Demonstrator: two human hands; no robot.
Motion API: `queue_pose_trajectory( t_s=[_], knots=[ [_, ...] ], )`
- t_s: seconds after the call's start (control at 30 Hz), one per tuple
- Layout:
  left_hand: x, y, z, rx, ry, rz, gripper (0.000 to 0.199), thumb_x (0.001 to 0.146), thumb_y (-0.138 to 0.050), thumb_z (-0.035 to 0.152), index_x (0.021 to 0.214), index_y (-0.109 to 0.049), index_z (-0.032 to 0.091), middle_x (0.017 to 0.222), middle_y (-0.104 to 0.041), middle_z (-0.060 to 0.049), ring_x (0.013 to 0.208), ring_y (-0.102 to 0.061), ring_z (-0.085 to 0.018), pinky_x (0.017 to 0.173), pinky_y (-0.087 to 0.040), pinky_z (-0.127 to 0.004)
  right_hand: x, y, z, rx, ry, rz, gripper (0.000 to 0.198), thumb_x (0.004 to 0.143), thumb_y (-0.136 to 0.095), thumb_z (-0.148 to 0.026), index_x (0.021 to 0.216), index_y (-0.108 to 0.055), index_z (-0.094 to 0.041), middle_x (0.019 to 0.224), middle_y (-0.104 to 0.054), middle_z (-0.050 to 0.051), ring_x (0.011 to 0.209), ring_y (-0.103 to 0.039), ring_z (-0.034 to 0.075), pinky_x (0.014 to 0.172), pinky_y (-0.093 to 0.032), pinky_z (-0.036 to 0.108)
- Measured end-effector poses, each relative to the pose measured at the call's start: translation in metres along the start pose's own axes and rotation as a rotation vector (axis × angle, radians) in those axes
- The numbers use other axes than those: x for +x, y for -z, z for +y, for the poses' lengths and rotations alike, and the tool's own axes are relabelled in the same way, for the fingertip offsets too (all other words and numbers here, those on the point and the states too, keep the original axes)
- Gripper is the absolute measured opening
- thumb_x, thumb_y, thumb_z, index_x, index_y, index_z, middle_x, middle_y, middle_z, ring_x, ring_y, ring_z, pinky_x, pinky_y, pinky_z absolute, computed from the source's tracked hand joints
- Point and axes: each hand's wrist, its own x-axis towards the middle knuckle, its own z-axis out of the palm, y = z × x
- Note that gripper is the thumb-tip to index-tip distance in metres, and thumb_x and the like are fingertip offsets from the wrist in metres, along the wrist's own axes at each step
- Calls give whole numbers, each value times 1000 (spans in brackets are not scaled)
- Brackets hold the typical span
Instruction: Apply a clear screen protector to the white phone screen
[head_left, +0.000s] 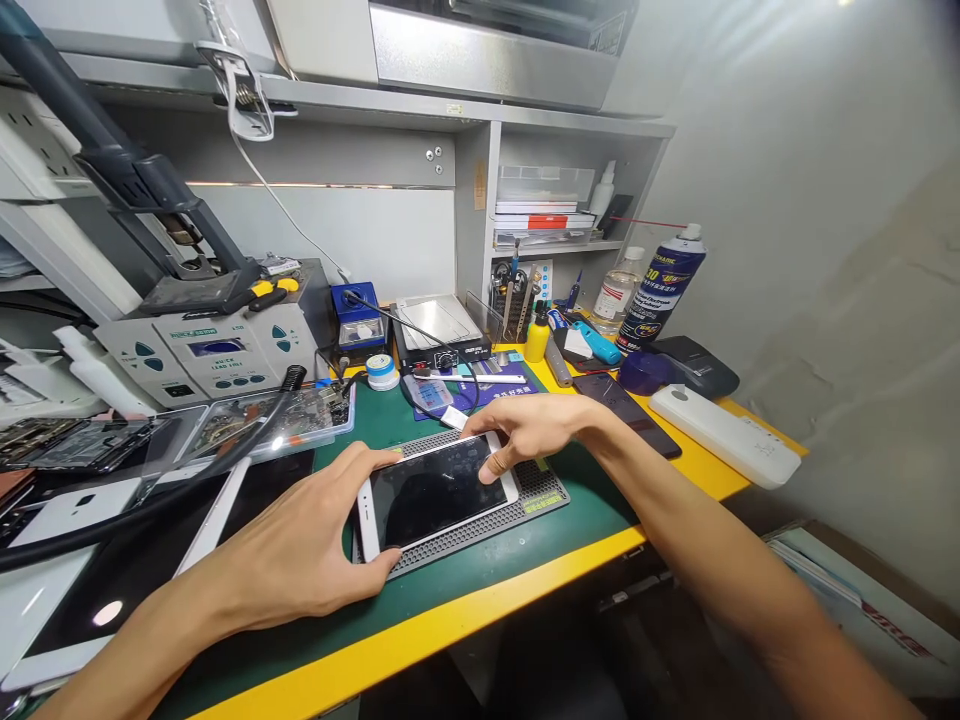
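A white-framed smartphone point(435, 492) with a dark screen lies on a grey perforated mat point(457, 540) on the green work surface. My left hand point(315, 535) grips its left end, thumb at the near edge and fingers at the far edge. At the other end, my right hand point(529, 435) holds the phone too, its thumb pressed on the glass near the right side. The right fingers curl behind the far edge and are partly hidden. A white cable plug point(454, 418) lies just beyond the phone, by the right fingers.
Tablets point(112, 570) and a parts box point(270, 420) lie to the left, with a black hose point(247, 455) crossing over them. A rework station point(217, 350) stands behind. On the right are a dark phone point(626, 412), a white power bank point(724, 435) and a spray can point(664, 290).
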Motion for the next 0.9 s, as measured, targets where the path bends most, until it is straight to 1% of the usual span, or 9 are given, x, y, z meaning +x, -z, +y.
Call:
queue_pose_trajectory(
  t_s=[0.13, 0.23, 0.43, 0.5, 0.57, 0.63, 0.67, 0.77, 0.9],
  knots=[
    [1, 1, 1, 13, 5, -3, 66, 82, -65, 44, 140, -40, 26, 126, -57, -7, 110, -61, -27, 93, -51, -35, -1, 2, 4, 103, 34, -42, 28, 89, -65, -34, 108, -66, -13, 85, -67, 2, 72, -58, 14, 63, -41, 22],
    [0, 2, 3, 12, 13, -7, 66, 81, -65, 44, 140, -41, 26, 125, -57, -6, 109, -62, -27, 93, -51, -36, 1, 3, 6, 157, 46, -58, 27, 92, -59, -30, 109, -68, -11, 83, -66, 2, 73, -56, 14, 67, -43, 23],
    [0, 3, 3, -13, 6, -13, 65, 82, -65, 42, 140, -40, 27, 125, -57, -7, 108, -62, -27, 92, -52, -35, 3, 4, 13, 270, 38, -38, 33, 93, -58, -35, 113, -70, -11, 80, -65, 1, 72, -55, 13, 71, -45, 24],
    [1, 2, 2, -22, 4, -5, 65, 82, -65, 42, 141, -41, 27, 124, -58, -7, 107, -62, -27, 91, -52, -36, 1, 4, 12, 332, 31, -69, 42, 86, -69, -38, 120, -67, -13, 84, -67, 1, 74, -59, 14, 72, -46, 24],
    [1, 2, 1, -33, 2, 7, 65, 81, -66, 42, 140, -42, 27, 123, -59, -7, 106, -63, -27, 91, -52, -35, -1, 3, 9, 352, 21, -105, 60, 73, -82, -38, 126, -63, -16, 90, -69, 1, 77, -62, 15, 70, -47, 23],
    [0, 2, 2, -43, 0, 11, 65, 80, -67, 42, 140, -43, 27, 123, -59, -6, 107, -63, -27, 92, -52, -35, -2, 1, 6, 281, -17, -86, 75, 61, -89, -35, 127, -60, -18, 91, -69, 0, 73, -62, 15, 62, -46, 22],
    [0, 2, 2, -46, 3, 6, 65, 80, -67, 42, 139, -44, 27, 124, -58, -6, 108, -63, -27, 92, -52, -34, -2, 0, 5, 229, -35, -62, 78, 58, -91, -35, 127, -60, -18, 90, -69, 0, 70, -61, 14, 58, -43, 21],
    [0, 5, 4, -44, 26, -18, 64, 81, -66, 42, 139, -43, 28, 125, -58, -6, 110, -61, -27, 94, -51, -34, 1, -2, 6, 156, -43, 0, 73, 59, -90, -33, 123, -59, -17, 86, -68, -1, 65, -59, 13, 53, -39, 20],
    [1, 8, 7, -44, 46, -23, 63, 82, -66, 42, 138, -43, 26, 125, -58, -7, 111, -61, -27, 94, -51, -35, 4, -1, 14, 238, -43, 25, 53, 69, -84, -36, 111, -61, -16, 78, -68, -1, 64, -60, 14, 55, -40, 23]
  ],
)
